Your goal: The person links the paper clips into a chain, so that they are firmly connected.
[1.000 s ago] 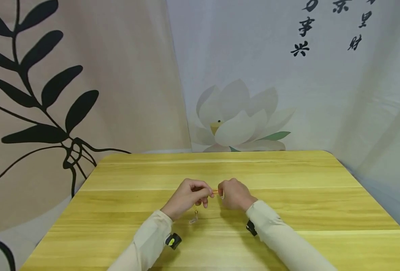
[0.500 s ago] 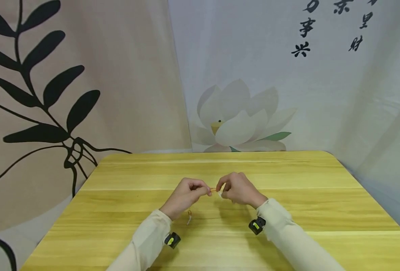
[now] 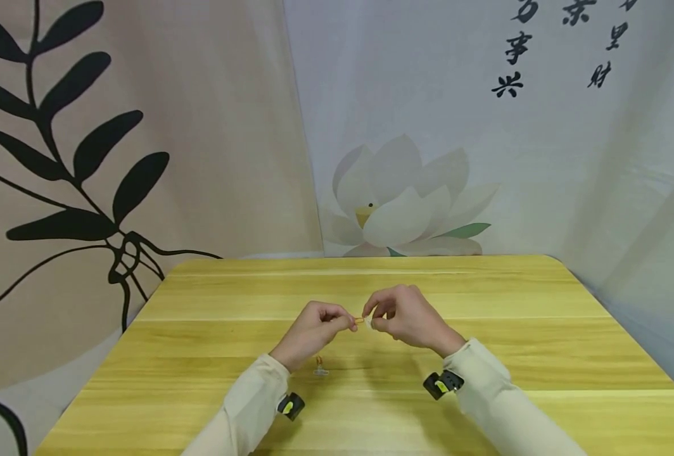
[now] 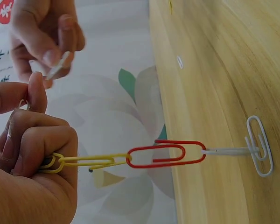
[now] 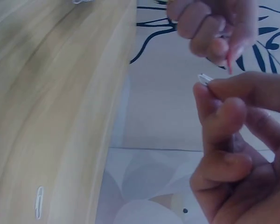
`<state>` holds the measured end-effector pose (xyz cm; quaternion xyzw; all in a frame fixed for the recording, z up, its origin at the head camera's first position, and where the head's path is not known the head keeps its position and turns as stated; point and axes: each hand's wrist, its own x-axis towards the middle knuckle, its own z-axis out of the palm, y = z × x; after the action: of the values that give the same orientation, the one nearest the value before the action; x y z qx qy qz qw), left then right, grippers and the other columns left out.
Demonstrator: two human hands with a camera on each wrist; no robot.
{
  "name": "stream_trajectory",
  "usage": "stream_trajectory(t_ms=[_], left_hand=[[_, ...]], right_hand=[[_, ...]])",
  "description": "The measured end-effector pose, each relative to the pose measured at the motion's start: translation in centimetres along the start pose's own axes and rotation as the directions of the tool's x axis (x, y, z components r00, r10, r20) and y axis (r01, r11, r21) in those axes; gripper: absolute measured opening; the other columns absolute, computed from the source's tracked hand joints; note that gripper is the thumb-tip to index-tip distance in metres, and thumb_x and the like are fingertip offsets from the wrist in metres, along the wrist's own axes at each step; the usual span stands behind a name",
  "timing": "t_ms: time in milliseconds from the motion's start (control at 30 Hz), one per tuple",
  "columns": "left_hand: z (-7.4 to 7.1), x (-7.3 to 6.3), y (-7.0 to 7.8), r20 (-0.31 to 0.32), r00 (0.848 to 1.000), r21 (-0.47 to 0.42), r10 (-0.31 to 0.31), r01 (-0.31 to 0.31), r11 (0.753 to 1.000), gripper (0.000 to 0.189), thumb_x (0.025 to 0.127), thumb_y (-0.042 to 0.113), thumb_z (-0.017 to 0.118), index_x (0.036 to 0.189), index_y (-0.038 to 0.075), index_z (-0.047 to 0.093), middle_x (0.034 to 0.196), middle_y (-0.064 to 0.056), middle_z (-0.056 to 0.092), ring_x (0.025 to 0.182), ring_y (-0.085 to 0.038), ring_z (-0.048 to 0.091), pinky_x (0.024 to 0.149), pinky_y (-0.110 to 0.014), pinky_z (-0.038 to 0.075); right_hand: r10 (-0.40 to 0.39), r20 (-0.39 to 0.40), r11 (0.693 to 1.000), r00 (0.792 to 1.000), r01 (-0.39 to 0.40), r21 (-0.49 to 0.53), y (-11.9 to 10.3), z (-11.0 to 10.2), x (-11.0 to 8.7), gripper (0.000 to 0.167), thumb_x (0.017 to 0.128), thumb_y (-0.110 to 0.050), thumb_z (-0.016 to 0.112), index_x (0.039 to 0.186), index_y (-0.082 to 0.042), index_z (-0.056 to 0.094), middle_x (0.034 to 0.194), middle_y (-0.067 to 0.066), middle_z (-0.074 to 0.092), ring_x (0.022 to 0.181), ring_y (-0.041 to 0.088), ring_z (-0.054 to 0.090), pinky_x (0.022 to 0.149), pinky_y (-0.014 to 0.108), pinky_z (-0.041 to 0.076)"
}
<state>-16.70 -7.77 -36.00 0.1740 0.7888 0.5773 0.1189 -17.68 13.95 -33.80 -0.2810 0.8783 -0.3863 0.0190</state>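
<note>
My left hand (image 3: 317,332) pinches a red paper clip (image 5: 230,64) whose end sticks out toward the right hand. Its curled fingers also hold a paper clip chain, with yellow clips (image 4: 88,161), a red clip (image 4: 168,154) and white clips (image 4: 260,147) dangling over the table. Close by on the right, my right hand (image 3: 405,320) pinches a white paper clip (image 5: 205,79) between thumb and forefinger. In the head view, this white clip meets the end of the red one; whether they are linked I cannot tell.
On the wooden table (image 3: 228,405) lies a loose white paper clip (image 4: 179,62), with something small and yellow (image 4: 171,6) farther off. A printed curtain (image 3: 228,126) hangs behind the table. Both wrists carry small black cameras.
My right hand has turned from knuckles forward to a fingertip pinch, its wrist shifting right, and the white clip now shows. The chain's dangling end swung slightly left; my left hand barely moved.
</note>
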Motion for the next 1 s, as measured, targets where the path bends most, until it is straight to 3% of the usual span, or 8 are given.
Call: stream_trajectory(t_ms=[200, 400, 467, 567, 833, 1000], left_hand=[[0.0, 0.0, 0.0, 0.013, 1.000, 0.001, 0.003, -0.003, 1.000, 0.024, 0.097, 0.013, 0.054, 0.097, -0.001, 0.074, 0.065, 0.006, 0.052, 0.050, -0.009, 0.023, 0.054, -0.024, 0.029], [0.1, 0.0, -0.1, 0.019, 1.000, 0.015, 0.023, -0.023, 1.000, 0.024, 0.097, 0.014, 0.055, 0.096, 0.000, 0.075, 0.086, 0.000, 0.068, 0.056, -0.011, 0.027, 0.069, -0.029, 0.036], [0.1, 0.0, -0.1, 0.024, 0.999, 0.014, 0.026, -0.027, 1.000, 0.024, 0.097, 0.014, 0.055, 0.095, -0.001, 0.075, 0.083, 0.000, 0.067, 0.056, -0.010, 0.027, 0.070, -0.029, 0.037], [0.1, 0.1, -0.1, 0.031, 0.999, 0.010, 0.020, -0.021, 1.000, 0.025, 0.098, 0.013, 0.054, 0.095, 0.000, 0.075, 0.070, 0.004, 0.056, 0.053, -0.011, 0.025, 0.065, -0.027, 0.035], [0.1, 0.0, 0.1, 0.032, 0.999, -0.001, 0.002, -0.002, 1.000, 0.026, 0.099, 0.013, 0.052, 0.095, 0.003, 0.075, 0.063, 0.008, 0.052, 0.053, -0.011, 0.025, 0.060, -0.026, 0.032], [0.1, 0.1, 0.2, 0.060, 0.998, -0.004, -0.003, 0.003, 1.000, 0.026, 0.099, 0.015, 0.053, 0.096, 0.002, 0.075, 0.051, 0.008, 0.037, 0.047, -0.009, 0.024, 0.049, -0.023, 0.027]], right_hand=[[-0.060, -0.060, 0.998, 0.996, 0.060, -0.001, -0.7, -0.3, -0.4, 0.017, 0.087, -0.003, 0.068, 0.094, -0.016, 0.075, 0.077, 0.001, 0.072, 0.050, 0.002, 0.045, 0.048, 0.019, 0.036], [-0.078, -0.086, 0.996, 0.993, 0.082, 0.045, -1.1, -0.5, -0.7, 0.018, 0.088, -0.003, 0.067, 0.095, -0.017, 0.075, 0.080, 0.001, 0.073, 0.048, 0.002, 0.044, 0.047, 0.019, 0.037], [-0.092, -0.081, 0.994, 0.992, 0.097, 0.057, -1.0, -0.4, -0.7, 0.017, 0.089, -0.002, 0.067, 0.096, -0.017, 0.075, 0.080, 0.002, 0.073, 0.048, 0.001, 0.042, 0.047, 0.019, 0.036], [-0.125, -0.090, 0.990, 0.988, 0.130, 0.048, -0.8, -0.1, -0.8, 0.017, 0.090, -0.002, 0.067, 0.097, -0.016, 0.074, 0.079, 0.002, 0.073, 0.046, -0.001, 0.037, 0.046, 0.018, 0.033], [-0.205, -0.125, 0.979, 0.971, 0.204, -0.015, -0.6, 0.2, -0.8, 0.019, 0.090, 0.000, 0.067, 0.097, -0.016, 0.075, 0.078, 0.001, 0.072, 0.044, -0.003, 0.033, 0.045, 0.017, 0.033], [-0.236, -0.137, 0.971, 0.962, 0.229, -0.060, -0.4, 0.2, -1.1, 0.019, 0.089, 0.001, 0.068, 0.097, -0.015, 0.075, 0.079, 0.003, 0.073, 0.045, -0.004, 0.035, 0.046, 0.017, 0.036]])
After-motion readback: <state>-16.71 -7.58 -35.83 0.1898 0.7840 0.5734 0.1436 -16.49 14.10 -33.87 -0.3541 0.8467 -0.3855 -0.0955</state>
